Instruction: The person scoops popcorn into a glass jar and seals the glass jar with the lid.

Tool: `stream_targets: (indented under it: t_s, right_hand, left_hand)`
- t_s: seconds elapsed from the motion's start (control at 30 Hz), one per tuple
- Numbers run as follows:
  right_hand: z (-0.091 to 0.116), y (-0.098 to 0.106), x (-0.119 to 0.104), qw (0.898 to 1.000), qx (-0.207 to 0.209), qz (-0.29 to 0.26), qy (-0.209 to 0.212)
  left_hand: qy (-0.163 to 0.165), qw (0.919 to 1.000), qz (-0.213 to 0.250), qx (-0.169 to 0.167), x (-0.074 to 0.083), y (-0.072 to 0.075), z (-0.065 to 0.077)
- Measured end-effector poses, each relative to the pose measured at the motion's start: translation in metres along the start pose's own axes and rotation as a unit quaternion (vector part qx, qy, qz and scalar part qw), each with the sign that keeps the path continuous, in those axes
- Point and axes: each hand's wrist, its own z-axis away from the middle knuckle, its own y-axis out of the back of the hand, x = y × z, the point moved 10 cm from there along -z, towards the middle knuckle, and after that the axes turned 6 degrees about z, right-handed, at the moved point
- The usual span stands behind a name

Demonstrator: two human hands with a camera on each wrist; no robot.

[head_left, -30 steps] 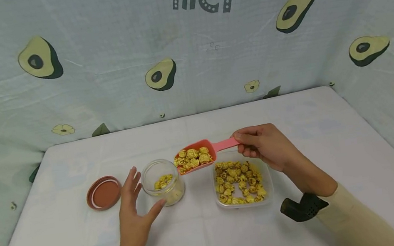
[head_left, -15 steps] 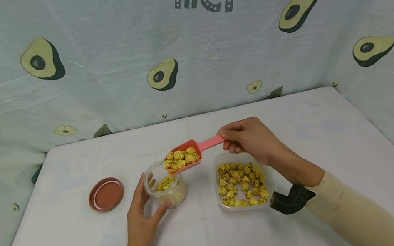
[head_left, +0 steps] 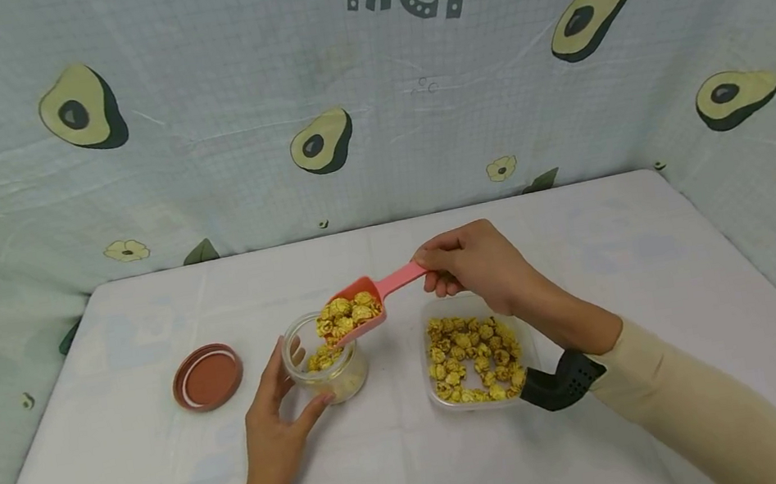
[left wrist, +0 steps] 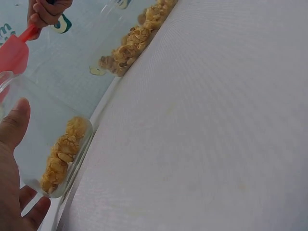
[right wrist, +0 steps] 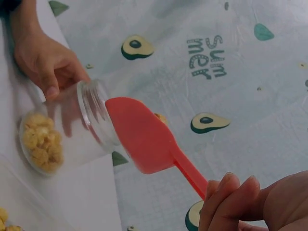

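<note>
My left hand (head_left: 276, 431) holds the clear jar (head_left: 344, 380) around its side, thumb in front and fingers behind. Some yellow popcorn lies in the bottom of the jar, plain in the left wrist view as popcorn (left wrist: 62, 154). In my right hand (head_left: 477, 267) the handle of a pink scoop (head_left: 402, 276) is pinched between thumb and fingers. Heaped with popcorn (head_left: 348, 314), the scoop tilts down to the left, its front edge over the jar's mouth. The right wrist view shows the underside of the scoop (right wrist: 144, 137) beside the jar's rim.
A clear plastic tub (head_left: 488, 403) of popcorn stands to the right of the jar, below my right forearm. The reddish-brown lid (head_left: 208, 378) lies left of my left hand. A white cloth (head_left: 406, 479) covers the table, and a printed curtain (head_left: 201, 78) hangs behind.
The loaded scoop has moved left from beside the jar to over its mouth, tilting further down. My left hand has closed in from beside the jar to hold it.
</note>
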Motion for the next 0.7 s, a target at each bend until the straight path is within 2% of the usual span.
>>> stream_targets:
  t_s: [0.33,0.53,0.7]
  right_hand:
    - [-0.001,-0.001,-0.019,0.999,-0.002,0.036,0.029]
    - [0.000,-0.001,-0.026,0.997,0.004,0.072,0.037]
    - [0.001,-0.003,-0.037,0.993,0.008,0.104,0.056]
  left_hand:
    - [0.005,0.9999,0.008,-0.004,-0.002,-0.001,-0.001]
    - [0.003,1.0000,0.001,-0.002,-0.002,0.000,-0.001]
    - [-0.001,0.9999,0.013,0.000,-0.002,0.001,0.000]
